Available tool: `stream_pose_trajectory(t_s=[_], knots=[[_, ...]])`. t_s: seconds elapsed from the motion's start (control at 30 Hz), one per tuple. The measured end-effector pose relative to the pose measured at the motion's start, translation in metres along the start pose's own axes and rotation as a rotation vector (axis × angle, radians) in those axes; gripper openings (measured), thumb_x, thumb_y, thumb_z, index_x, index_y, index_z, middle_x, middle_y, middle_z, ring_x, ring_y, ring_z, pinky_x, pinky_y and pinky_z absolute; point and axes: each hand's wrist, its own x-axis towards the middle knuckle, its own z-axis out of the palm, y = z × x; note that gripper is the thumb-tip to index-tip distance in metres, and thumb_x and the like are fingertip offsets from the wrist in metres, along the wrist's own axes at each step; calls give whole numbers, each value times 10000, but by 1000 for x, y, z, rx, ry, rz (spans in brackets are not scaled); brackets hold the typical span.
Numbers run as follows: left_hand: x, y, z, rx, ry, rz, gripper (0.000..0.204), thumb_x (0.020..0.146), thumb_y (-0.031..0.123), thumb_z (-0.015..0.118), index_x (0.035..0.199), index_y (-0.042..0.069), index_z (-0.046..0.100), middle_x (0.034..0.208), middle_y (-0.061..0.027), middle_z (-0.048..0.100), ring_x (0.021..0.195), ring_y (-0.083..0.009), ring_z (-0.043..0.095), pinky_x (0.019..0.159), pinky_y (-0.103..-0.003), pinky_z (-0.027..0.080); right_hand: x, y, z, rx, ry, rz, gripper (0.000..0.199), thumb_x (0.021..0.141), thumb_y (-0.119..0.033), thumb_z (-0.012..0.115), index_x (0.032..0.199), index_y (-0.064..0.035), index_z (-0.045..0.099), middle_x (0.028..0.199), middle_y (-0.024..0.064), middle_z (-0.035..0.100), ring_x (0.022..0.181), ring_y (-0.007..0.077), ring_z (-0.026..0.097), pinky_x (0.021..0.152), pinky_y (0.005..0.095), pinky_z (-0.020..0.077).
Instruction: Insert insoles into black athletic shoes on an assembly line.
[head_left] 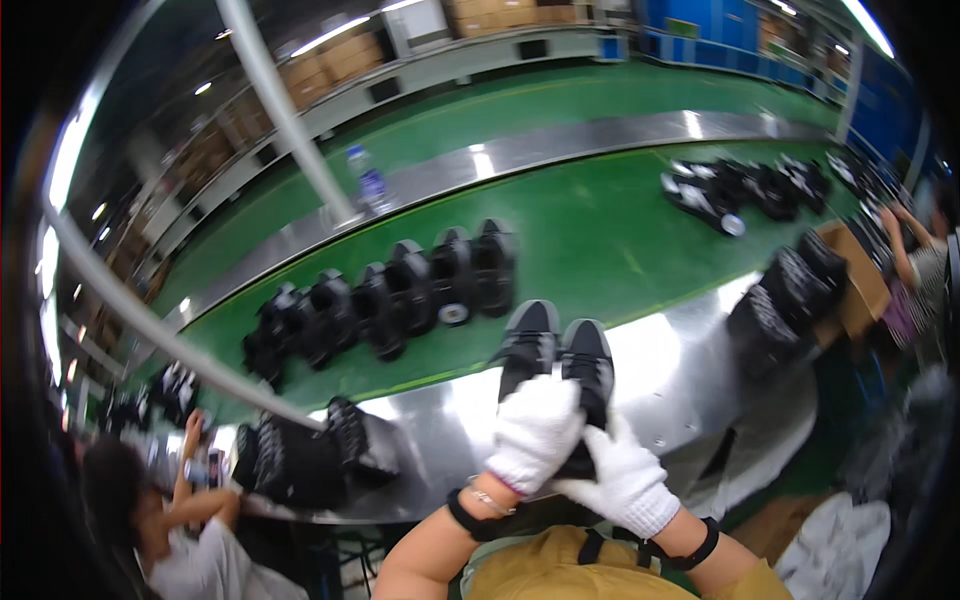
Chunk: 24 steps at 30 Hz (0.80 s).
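Note:
A pair of black and grey shoes (556, 350) stands side by side on the steel bench edge (660, 385), toes pointing away from me. Both my hands wear white gloves and sit on the heel end of the pair. My left hand (535, 432) lies over the heels on top. My right hand (618, 478) clasps the pair from below and the right. Black straps circle both my wrists.
A green conveyor belt (600, 240) carries a row of black shoes (390, 300) and another group (740, 190) further right. More black shoes (300, 455) sit on the steel at left and others (785, 295) at right by a cardboard box (860, 290). Other people work at both sides.

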Motion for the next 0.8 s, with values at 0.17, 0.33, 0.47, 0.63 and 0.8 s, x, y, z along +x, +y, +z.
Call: stream_pose_trajectory(t_s=[0.17, 0.33, 0.47, 0.63, 0.8], knots=[[-25, 5, -54, -133, 166, 88, 214, 784, 90, 701, 989, 48, 658, 877, -99, 630, 796, -292, 631, 693, -406, 531, 20, 28, -4, 63, 75, -144, 365, 700, -288, 827, 925, -46, 672, 1099, 202, 615, 909, 396, 662, 775, 464, 564], [-104, -50, -115, 252, 378, -154, 538, 765, 135, 796, 1255, 0, 620, 1263, -196, 589, 1170, -377, 576, 1011, -486, 461, 33, 64, -36, -166, 95, 63, 251, 709, -70, 768, 935, -23, 668, 1058, 205, 636, 876, 369, 654, 782, 421, 546], [-150, -99, -138, 336, 317, -512, 867, 695, 159, 858, 1415, -54, 424, 1400, -269, 460, 1299, -437, 438, 1106, -499, 380, 31, -45, -34, -257, 490, -266, 282, 753, -100, 750, 1020, -66, 662, 1067, 151, 654, 979, 354, 623, 911, 455, 476], [-192, -125, -116, 178, 345, -707, 909, 677, 204, 863, 1426, -34, 406, 1424, -256, 431, 1328, -435, 407, 1137, -515, 343, 75, -150, 68, 203, -151, -633, 392, 770, -140, 721, 1144, -69, 630, 1106, 198, 618, 1003, 388, 613, 838, 470, 510], [-186, -121, -105, 226, 385, -626, 824, 690, 98, 795, 1419, -22, 429, 1411, -246, 448, 1304, -450, 441, 1115, -512, 376, 105, -195, 127, 160, -159, -697, 391, 740, -155, 709, 1108, -74, 605, 1007, 172, 592, 950, 393, 597, 804, 479, 511]])
